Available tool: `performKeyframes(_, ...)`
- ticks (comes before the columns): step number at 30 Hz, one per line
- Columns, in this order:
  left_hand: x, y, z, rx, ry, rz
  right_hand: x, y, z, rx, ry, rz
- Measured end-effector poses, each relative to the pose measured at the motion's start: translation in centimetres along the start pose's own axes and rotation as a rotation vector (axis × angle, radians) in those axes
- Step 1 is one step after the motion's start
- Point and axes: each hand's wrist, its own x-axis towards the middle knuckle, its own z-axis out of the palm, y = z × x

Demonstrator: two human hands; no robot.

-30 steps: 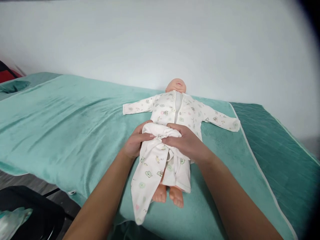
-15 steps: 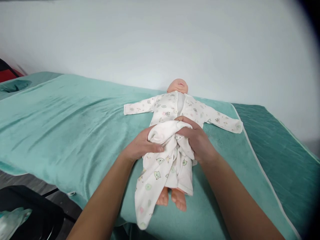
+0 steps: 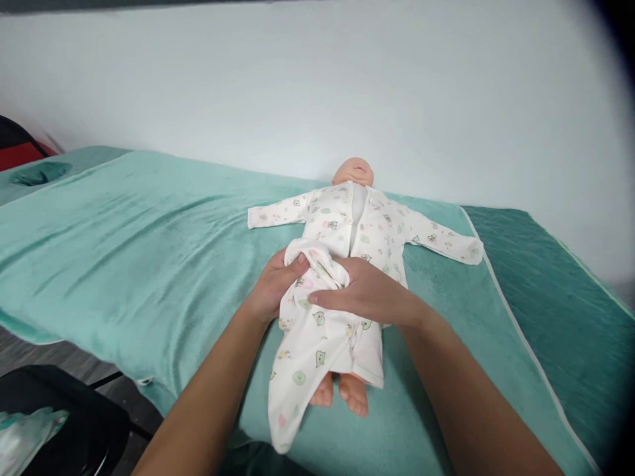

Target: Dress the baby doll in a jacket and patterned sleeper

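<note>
At the centre of the frame, a baby doll [image 3: 353, 173] in a printed top lies face up on a teal towel [image 3: 124, 238]. The printed baby trousers [image 3: 317, 344] cover its legs, with the feet bare below. The left hand [image 3: 270, 287] and the right hand [image 3: 367, 294] each have their fingers clamped on the bunched waistband at the doll's waist.

We find the pale plastic baby doll [image 3: 353, 173] lying on its back on the teal terry towel [image 3: 139, 244], head toward the white wall [image 3: 317, 86] behind, feet toward us. Our left hand [image 3: 270, 287] and right hand [image 3: 364, 294] meet over its belly, gripping the white printed cotton garment [image 3: 317, 330]. A darker green mat [image 3: 555, 291] lies right of the towel; a black seat [image 3: 74, 423] stands below left
</note>
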Motion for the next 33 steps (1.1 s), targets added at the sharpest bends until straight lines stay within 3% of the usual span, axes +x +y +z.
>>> performKeyframes(7,-0.2,0.1,0.3,0.139,-0.203,0.094,0.3,1.4,0.0,0.263,0.268,-0.025)
performKeyframes(13,-0.2,1.0,0.4,0.253,-0.283,0.031,0.4,1.2,0.2,0.220,0.300,-0.087)
performKeyframes(15,-0.5,1.0,0.4,0.243,-0.245,-0.026,0.3,1.1,0.3,0.189,0.271,-0.087)
performKeyframes(18,-1.7,0.7,0.9,0.116,-0.092,-0.028,0.1,0.9,0.3,0.135,0.199,-0.090)
performKeyframes(22,-4.7,0.9,3.0,-0.059,0.078,-0.004,-0.6,0.4,-0.3,0.094,0.051,-0.114)
performKeyframes(26,-8.0,1.2,5.0,-0.085,0.217,-0.051,-1.0,0.3,-1.1,-0.023,-0.081,-0.096)
performKeyframes(33,-11.2,2.3,6.2,-0.112,0.328,-0.194,-0.8,0.9,-0.6,-0.155,-0.029,-0.152)
